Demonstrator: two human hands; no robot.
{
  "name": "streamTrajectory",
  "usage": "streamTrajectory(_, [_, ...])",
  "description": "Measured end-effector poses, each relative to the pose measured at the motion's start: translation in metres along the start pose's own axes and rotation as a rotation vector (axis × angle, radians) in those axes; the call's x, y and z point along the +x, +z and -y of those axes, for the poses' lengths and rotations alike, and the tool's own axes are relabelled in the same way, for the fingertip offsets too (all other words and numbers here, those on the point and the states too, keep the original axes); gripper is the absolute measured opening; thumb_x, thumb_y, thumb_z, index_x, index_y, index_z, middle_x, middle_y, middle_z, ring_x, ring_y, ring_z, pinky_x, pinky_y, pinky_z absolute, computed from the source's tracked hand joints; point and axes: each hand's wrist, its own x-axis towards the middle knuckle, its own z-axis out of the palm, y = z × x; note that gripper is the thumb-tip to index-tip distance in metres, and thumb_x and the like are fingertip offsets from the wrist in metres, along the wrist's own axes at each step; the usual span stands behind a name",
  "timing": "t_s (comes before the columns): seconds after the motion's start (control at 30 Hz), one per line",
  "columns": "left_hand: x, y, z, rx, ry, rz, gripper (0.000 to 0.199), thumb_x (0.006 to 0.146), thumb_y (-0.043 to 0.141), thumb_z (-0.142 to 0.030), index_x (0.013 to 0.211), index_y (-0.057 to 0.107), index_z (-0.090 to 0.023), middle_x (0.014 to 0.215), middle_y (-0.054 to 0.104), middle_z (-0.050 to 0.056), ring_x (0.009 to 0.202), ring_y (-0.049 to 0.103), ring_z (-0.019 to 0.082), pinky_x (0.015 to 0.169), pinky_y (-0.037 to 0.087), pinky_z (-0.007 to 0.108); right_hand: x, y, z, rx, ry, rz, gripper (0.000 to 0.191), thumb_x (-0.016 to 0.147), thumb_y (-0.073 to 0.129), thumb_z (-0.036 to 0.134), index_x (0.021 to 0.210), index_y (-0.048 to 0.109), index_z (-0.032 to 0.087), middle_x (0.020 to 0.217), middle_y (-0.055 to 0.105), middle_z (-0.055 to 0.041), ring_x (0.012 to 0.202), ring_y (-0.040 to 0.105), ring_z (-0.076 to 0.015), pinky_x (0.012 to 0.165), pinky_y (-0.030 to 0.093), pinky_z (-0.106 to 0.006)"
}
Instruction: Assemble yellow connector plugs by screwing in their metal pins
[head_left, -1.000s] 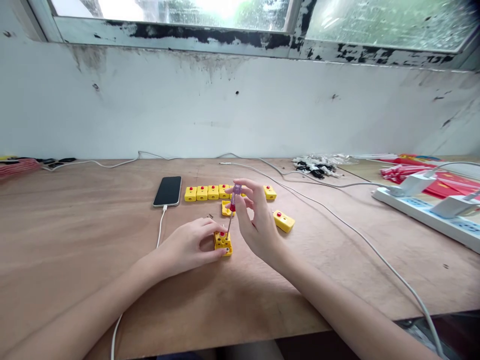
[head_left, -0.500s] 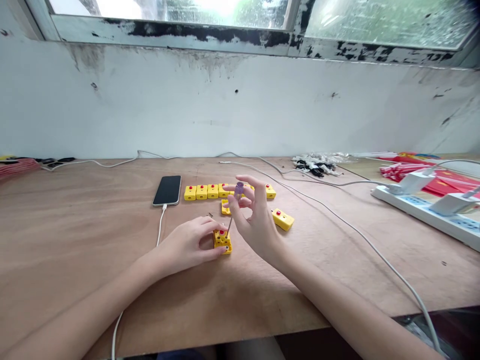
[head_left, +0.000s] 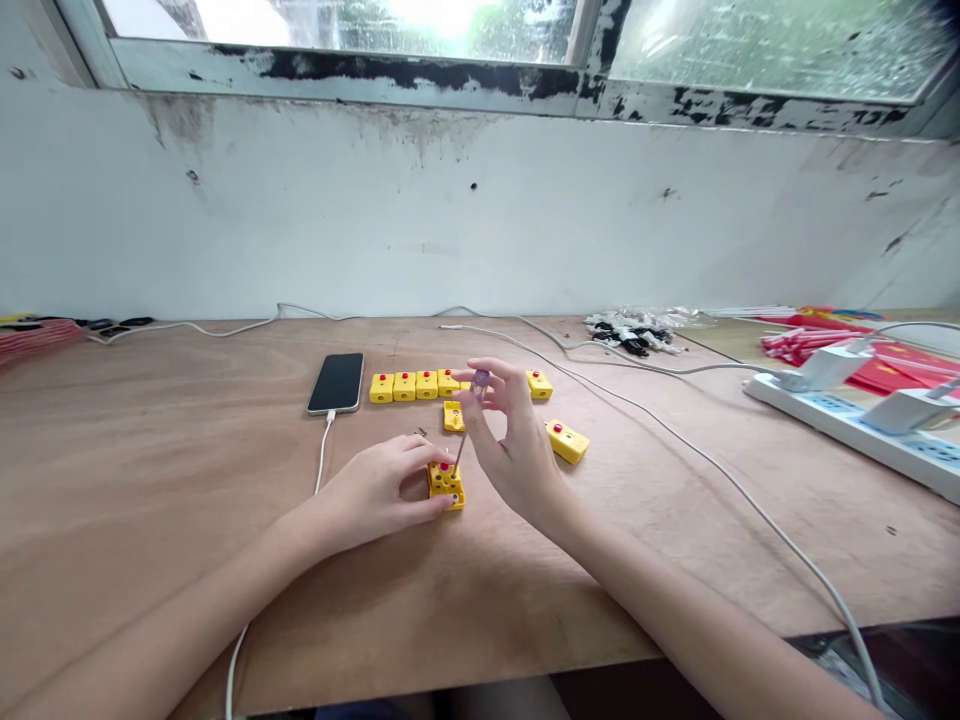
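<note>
My left hand (head_left: 386,490) grips a small yellow plastic housing (head_left: 445,484) with a red spot on top, pressing it to the wooden table between thumb and fingers. In my right hand (head_left: 514,435) is a screwdriver (head_left: 480,382) with a translucent purple handle, pinched between thumb and fingers. Its thin shaft slants down and the tip meets the top of the housing near the red spot. Just beyond lies an open yellow shell piece (head_left: 453,416), partly behind my right fingers. To the right rests another yellow block (head_left: 567,441) with a red button.
Several yellow blocks (head_left: 404,386) with red buttons stand in a row behind my hands. A phone (head_left: 336,383) on a white charging cable lies to the left. At right is a white power strip (head_left: 847,420); black and white small parts (head_left: 637,330) lie near the wall.
My right fingers have shifted slightly around the screwdriver handle, showing more of the shell piece behind. The left hand and the housing stay in place.
</note>
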Motion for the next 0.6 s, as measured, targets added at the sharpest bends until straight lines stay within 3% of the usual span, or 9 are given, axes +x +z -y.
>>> streamTrajectory(0.1, [-0.0003,-0.0001,0.0003,0.005,-0.005,0.000,0.023,0.083,0.061,-0.033,0.104,0.061,-0.023,0.100,0.063,0.002,0.093,0.060,0.020,0.081,0.046,0.031,0.0010,-0.0009,0.0012,-0.035,0.012,-0.036,0.027,0.088,0.052,0.029,0.114,0.048,0.026,0.097,0.060,-0.0026,0.075,0.061,-0.0138,0.069,0.052,-0.032])
streamTrajectory(0.23, [-0.0007,0.0004,0.0012,0.007,0.002,-0.004,0.024,0.083,0.062,-0.033,0.105,0.061,-0.023,0.100,0.063,0.002,0.093,0.061,0.020,0.080,0.046,0.030,0.0014,-0.0010,0.0003,0.084,0.030,0.018,0.029,0.093,0.040,0.028,0.122,0.041,0.026,0.104,0.059,-0.0034,0.069,0.059,-0.0112,0.062,0.052,-0.029])
streamTrajectory(0.5, [-0.0014,0.0010,0.0012,0.004,0.004,0.000,0.024,0.083,0.062,-0.033,0.105,0.061,-0.023,0.102,0.064,0.002,0.095,0.060,0.020,0.082,0.046,0.031,-0.0006,0.0006,-0.0033,0.115,0.038,0.013,0.024,0.094,0.040,0.030,0.118,0.043,0.026,0.105,0.056,-0.0044,0.069,0.057,-0.0112,0.058,0.051,-0.028])
streamTrajectory(0.6, [-0.0012,-0.0001,0.0025,-0.032,-0.028,-0.005,0.037,0.082,0.063,-0.036,0.117,0.056,-0.025,0.110,0.063,0.003,0.099,0.059,0.021,0.086,0.045,0.033,0.0001,-0.0010,-0.0008,0.123,0.021,-0.011,0.023,0.093,0.040,0.029,0.116,0.043,0.026,0.106,0.056,-0.0042,0.066,0.057,-0.0104,0.061,0.052,-0.030])
